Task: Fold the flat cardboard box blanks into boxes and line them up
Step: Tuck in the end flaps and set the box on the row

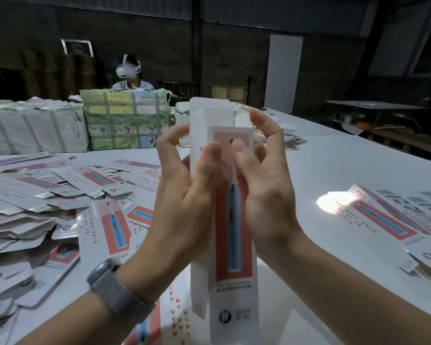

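A tall narrow white box (230, 245) with an orange panel and a blue toothbrush picture stands upright in front of me, its top flaps (217, 113) still open. My left hand (184, 185) grips its left side, thumb on the front face and fingers curled behind. My right hand (264, 175) holds the right side, thumb pressed on the front, fingers curled over the top flap edge. A heap of flat box blanks (67, 195) covers the table on the left. A few folded boxes (393, 220) lie side by side at the right.
The white table (321, 165) stretches away to the right. Wrapped bundles (127, 120) and white sacks (33, 128) stand at the far left edge. A person with a headset (130, 73) sits behind them. More blanks (291, 140) lie further back.
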### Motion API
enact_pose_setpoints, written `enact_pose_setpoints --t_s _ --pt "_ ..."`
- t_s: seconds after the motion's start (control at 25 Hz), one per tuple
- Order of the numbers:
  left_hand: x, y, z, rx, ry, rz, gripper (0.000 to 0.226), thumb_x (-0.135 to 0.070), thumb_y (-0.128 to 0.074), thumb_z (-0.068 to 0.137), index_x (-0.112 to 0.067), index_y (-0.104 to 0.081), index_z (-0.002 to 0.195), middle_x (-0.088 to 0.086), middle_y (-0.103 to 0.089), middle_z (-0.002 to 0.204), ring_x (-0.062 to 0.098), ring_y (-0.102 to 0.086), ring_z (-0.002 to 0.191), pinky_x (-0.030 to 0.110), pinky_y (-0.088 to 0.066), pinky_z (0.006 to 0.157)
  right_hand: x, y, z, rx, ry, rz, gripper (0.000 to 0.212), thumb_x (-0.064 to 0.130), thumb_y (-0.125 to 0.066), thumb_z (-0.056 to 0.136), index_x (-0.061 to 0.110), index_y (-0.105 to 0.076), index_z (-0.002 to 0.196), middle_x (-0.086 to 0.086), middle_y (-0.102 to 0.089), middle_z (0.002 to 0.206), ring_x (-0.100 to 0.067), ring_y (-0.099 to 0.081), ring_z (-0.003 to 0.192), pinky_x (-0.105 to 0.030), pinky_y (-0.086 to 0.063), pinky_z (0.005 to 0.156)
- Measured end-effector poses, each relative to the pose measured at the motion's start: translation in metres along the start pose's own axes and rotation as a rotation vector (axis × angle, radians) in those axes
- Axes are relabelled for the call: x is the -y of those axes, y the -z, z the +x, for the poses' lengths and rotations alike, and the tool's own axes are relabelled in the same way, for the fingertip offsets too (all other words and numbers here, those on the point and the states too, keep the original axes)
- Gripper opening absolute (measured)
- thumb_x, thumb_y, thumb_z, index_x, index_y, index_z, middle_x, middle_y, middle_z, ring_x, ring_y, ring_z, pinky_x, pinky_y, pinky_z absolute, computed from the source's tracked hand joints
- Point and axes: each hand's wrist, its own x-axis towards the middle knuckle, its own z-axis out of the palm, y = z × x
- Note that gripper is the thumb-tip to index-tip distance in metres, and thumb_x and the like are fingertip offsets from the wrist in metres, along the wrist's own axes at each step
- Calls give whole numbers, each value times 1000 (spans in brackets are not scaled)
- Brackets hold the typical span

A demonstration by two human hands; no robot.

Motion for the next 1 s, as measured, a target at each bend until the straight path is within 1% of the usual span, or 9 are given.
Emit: enact_pose_setpoints --t_s 0.12,0.24,0.36,0.44,0.52,0.6,0.76,0.88,1.0 --pt "-5 0 3 51 -92 77 33 -41 -45 100 -40 -29 128 2 -72 104 18 -75 90 45 -61 79 4 1 1 50 -4 85 34 28 -48 99 41 -39 128 -8 -64 112 -24 -69 102 -31 -59 81" --pt "-7 -4 2 131 -103 71 36 -36 -40 102 -35 -30 137 -10 -69 114 13 -71 102 37 -59 85 6 1 2 52 11 126 35 18 -47 100 36 -38 129 -10 -60 116 -22 -67 104 -32 -58 85" --pt "-7 -9 -4 91 -93 8 41 -27 -37 104 -28 -33 145 -10 -67 118 13 -68 109 28 -57 86 3 0 3 42 30 89 36 13 -47 102 33 -35 130 -3 -58 112 -16 -67 103 -27 -56 86" --pt "-7 -11 -5 79 -84 -68 42 -21 -35 104 -28 -36 146 -9 -68 120 14 -67 113 26 -55 91 0 0 3 37 32 73 38 17 -51 98 37 -35 127 2 -58 111 -17 -66 106 -30 -56 89" --pt "-7 -12 -5 80 -86 -109 47 -18 -33 103 -35 -37 147 -10 -66 125 14 -65 118 26 -53 96 -2 0 4 38 19 53 39 22 -52 94 36 -36 128 -3 -57 120 -23 -63 112 -41 -56 94" --pt "-6 -12 -6 64 -89 -115 46 -17 -33 102 -34 -39 144 -8 -66 123 15 -66 115 27 -55 91 -5 1 4 50 0 54 37 22 -51 94 30 -39 128 -9 -57 122 -26 -62 113 -46 -55 95" --pt "-4 -11 -7 40 -71 -108 30 -16 -34 99 -28 -45 125 -1 -67 103 18 -70 95 25 -57 73 -8 3 2 114 -24 78 18 18 -48 101 23 -44 117 -5 -62 100 -17 -66 91 -34 -59 82" --pt "-5 -11 -6 25 -74 -119 17 -19 -33 102 -25 -44 115 -5 -68 96 11 -69 87 24 -56 72 -10 2 1 133 -20 92 14 15 -46 100 16 -43 114 -6 -61 94 -15 -65 87 -30 -58 78" --pt "-5 -12 -6 30 -67 -113 13 -26 -35 108 -20 -44 114 -3 -67 90 9 -68 82 24 -57 72 -9 4 5 118 -46 120 15 15 -50 95 16 -44 108 -12 -59 96 -21 -61 86 -34 -54 78"
